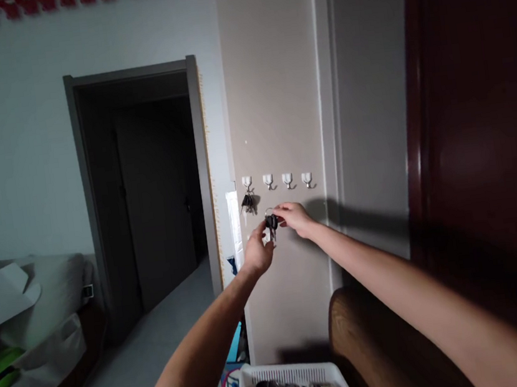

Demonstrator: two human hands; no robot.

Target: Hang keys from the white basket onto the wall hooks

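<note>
Both my arms reach out to a beige wall with a row of small white hooks [278, 181]. My right hand [293, 217] pinches a bunch of dark keys [271, 223] by its ring, just below the second hook [268, 181]. My left hand [258, 252] is closed around the hanging lower part of the same keys. Another bunch of keys [248, 203] hangs on the leftmost hook [247, 183]. The two hooks on the right carry nothing.
A dark open doorway [155, 193] lies to the left. A dark red door [486, 128] stands at the right. Below me is a white basket [290, 378] of mixed items beside a rounded wooden armrest [354, 326]. A sofa with a cardboard piece [1, 291] is far left.
</note>
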